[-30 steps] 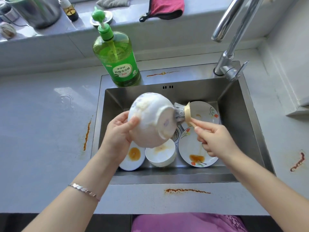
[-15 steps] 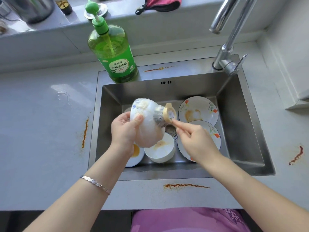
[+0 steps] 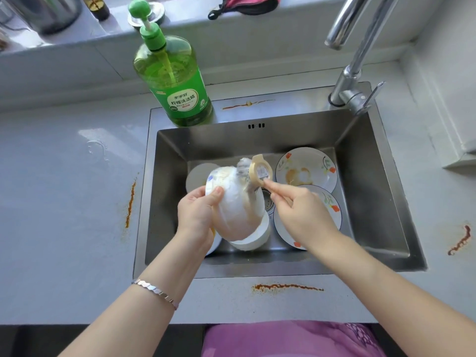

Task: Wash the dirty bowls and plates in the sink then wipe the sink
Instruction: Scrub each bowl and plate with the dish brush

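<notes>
My left hand [image 3: 197,212] grips a soapy white bowl [image 3: 235,202], tilted on its side over the steel sink [image 3: 373,176]. My right hand [image 3: 298,210] holds the beige handle of a dish brush [image 3: 258,171], whose bristles press against the bowl's upper right. Below the held bowl sits another white bowl [image 3: 253,239] with sauce in it. Two flowered plates lie at the right: a stained one [image 3: 306,170] at the back and one [image 3: 332,210] partly under my right hand. A grey-white plate [image 3: 199,173] shows behind the bowl.
A green dish-soap pump bottle [image 3: 176,83] stands on the sink's back left rim. The chrome tap [image 3: 353,73] rises at the back right. Orange sauce streaks mark the counter left [image 3: 130,204], front [image 3: 286,287] and right [image 3: 459,240]. A red cloth [image 3: 247,3] lies on the sill.
Both hands lowered the bowl deeper into the sink. The bowl turned so its base faces away, and the brush moved from its foot to its upper side.
</notes>
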A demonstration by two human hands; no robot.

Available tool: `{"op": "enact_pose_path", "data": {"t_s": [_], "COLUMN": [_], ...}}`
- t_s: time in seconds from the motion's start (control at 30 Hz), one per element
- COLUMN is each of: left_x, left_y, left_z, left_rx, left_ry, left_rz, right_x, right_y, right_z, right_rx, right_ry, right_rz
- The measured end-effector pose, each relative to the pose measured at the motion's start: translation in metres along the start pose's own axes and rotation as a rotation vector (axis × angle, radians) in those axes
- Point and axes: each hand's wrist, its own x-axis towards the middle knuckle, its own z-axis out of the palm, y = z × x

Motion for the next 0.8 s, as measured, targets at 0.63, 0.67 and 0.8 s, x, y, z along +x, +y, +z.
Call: {"op": "enact_pose_path", "data": {"t_s": [0.63,0.67,0.8], "left_x": [0.066,0.078,0.13], "left_y": [-0.001,-0.004,-0.019], "left_z": [0.029,0.036,0.064], "left_rx": [0.552,0.659,0.943], "left_ry": [-0.162,-0.173,-0.217], "left_rz": [0.159,0.192,0.268], "right_x": [0.032,0.035,0.049], "right_y": [0.069,0.075,0.091], "right_z": [-0.017,-0.02,-0.026], "right_rx": [-0.017,0.011,0.084], "right_ry": [-0.084,-0.074,-0.005], "right_rz": [0.291,0.321,0.415]}}
